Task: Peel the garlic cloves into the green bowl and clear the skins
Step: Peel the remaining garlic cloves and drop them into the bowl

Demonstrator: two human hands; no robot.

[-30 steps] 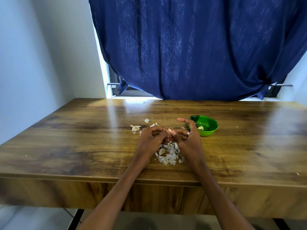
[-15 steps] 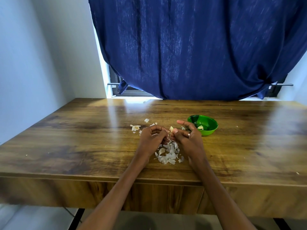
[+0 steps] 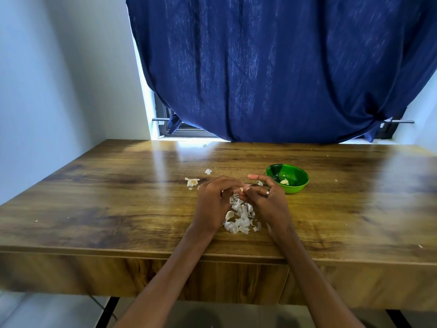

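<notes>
Over the middle of the wooden table (image 3: 118,209), my left hand (image 3: 214,202) and my right hand (image 3: 267,200) meet fingertip to fingertip, and both pinch a small garlic clove (image 3: 241,189) that shows only as a pale sliver between them. The right forefinger sticks out straight, and a ring sits on that hand. Below the hands lies a heap of white garlic skins (image 3: 241,218). The green bowl (image 3: 295,188) stands just right of my right hand, with a peeled clove (image 3: 284,181) inside.
Loose bits of skin (image 3: 192,181) and another flake (image 3: 208,171) lie on the table left of and behind my hands. A dark blue curtain (image 3: 272,67) hangs over the window at the far table edge. A pale wall stands on the left.
Both hands have sunk a little toward the skin heap while they keep working the clove between the fingertips. The bowl and the skins have not moved.
</notes>
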